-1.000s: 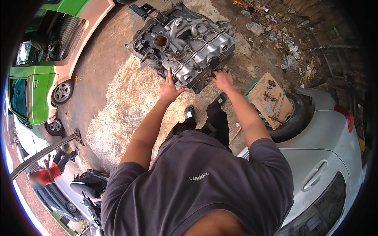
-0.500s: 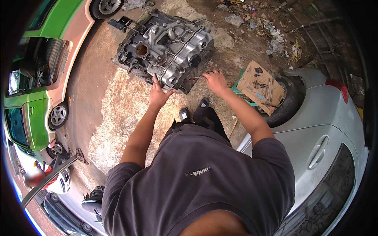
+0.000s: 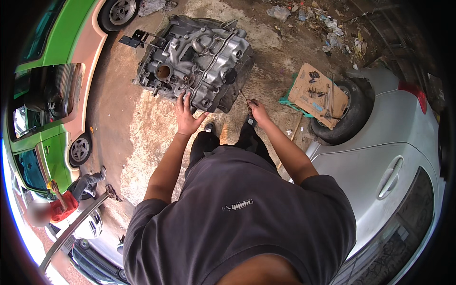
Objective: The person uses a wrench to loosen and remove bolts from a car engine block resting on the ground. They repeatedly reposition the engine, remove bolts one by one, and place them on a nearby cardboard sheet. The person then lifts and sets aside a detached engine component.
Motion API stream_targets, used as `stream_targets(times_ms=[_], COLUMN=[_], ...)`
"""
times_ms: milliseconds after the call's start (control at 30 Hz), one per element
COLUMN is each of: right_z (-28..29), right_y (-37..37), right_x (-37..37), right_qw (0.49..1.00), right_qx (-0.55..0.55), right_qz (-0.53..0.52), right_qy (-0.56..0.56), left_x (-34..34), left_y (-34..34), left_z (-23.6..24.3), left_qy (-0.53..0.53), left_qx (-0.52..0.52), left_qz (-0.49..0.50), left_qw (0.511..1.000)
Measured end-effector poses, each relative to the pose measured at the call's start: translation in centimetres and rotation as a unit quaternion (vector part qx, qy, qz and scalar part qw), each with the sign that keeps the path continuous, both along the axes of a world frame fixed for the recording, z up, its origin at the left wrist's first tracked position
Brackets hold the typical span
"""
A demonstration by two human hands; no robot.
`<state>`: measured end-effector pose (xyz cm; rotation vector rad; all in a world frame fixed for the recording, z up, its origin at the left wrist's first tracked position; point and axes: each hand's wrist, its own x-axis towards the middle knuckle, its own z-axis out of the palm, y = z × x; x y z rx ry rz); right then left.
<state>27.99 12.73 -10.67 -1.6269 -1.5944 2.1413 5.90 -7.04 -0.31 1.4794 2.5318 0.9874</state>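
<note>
A grey metal car engine [image 3: 202, 61] stands low on the ground in front of me, with a valve cover and a round rusty opening on top. My left hand [image 3: 188, 118] rests on its near edge, thumb and fingers spread. Beside the engine's near right corner, my right hand [image 3: 258, 112] is closed round one end of a thin metal rod-shaped tool [image 3: 243, 96]. The tool's other end points at the engine's side; whether it touches a part there I cannot tell.
To the right, a cardboard sheet [image 3: 308, 99] carries bolts and small metal parts, beside a loose tyre [image 3: 358, 114] and a silver car [image 3: 365, 156]. A green and pink vehicle [image 3: 61, 90] stands left, near a person in red [image 3: 66, 206]. Litter [image 3: 332, 35] lies behind.
My right hand has come down and nearer to me, and the tool has swung from nearly level to slanting. The left hand stays at the engine's edge. The person in red shows more fully.
</note>
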Motion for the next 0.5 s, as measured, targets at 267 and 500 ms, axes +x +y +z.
stream_targets(times_ms=[267, 500], right_z=[3.4, 4.2], right_y=[-3.8, -12.3], right_x=[-3.5, -7.7], right_qw=[0.991, 0.936], right_qx=[-0.034, -0.122], right_qz=[-0.131, -0.325], right_qy=[0.018, 0.057], left_x=[-6.3, -9.0], left_y=[5.3, 5.9], left_z=[2.6, 3.1], left_qy=[0.011, 0.026], left_qx=[-0.015, -0.051], left_qz=[-0.275, -0.4], left_qw=[0.961, 0.915])
